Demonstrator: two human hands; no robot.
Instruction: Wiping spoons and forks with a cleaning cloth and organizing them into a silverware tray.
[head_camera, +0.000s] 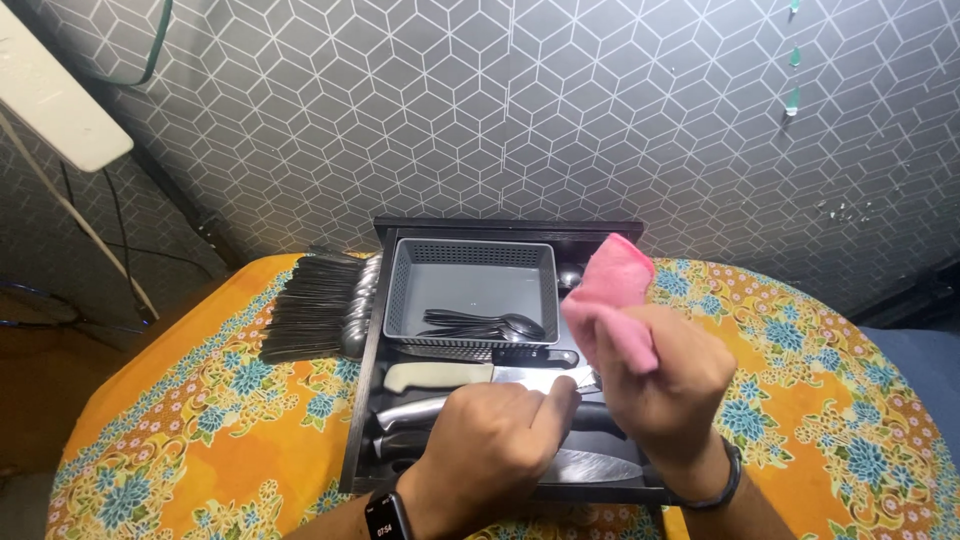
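Grey wall covering (560, 110) with a white hexagon-cube pattern fills the background behind a round table under an orange cloth with blue and green flowers (230, 420). A black rectangular tray (362, 400) stands at the middle of the table, its far end against the wall.

A grey perforated plastic basket (470, 265) occupies the far half of the tray; several dark metal spoons (490, 325) lie in its near part. A row of dark-handled cutlery (315, 305) lies fanned on the cloth just left of the tray, with rounded metal ends touching the tray's left edge.

In the near half of the tray lie several knives. A knife with a cream-white handle (435, 376) lies crosswise, blade pointing right. Below it lies a knife with a bright metal handle (410, 411), and a broad steel blade (595, 466) lies along the near edge.

The left hand (495, 445) is closed into a loose fist over the knives, thumb extended toward the tip of the cream-handled knife's blade; whether it grips anything cannot be determined. A dark smartwatch (388, 517) sits on its wrist.

The right hand (660, 385) is closed around a pink folded cloth (610, 290), held raised above the right side of the tray. A dark band (730, 485) circles the right wrist.
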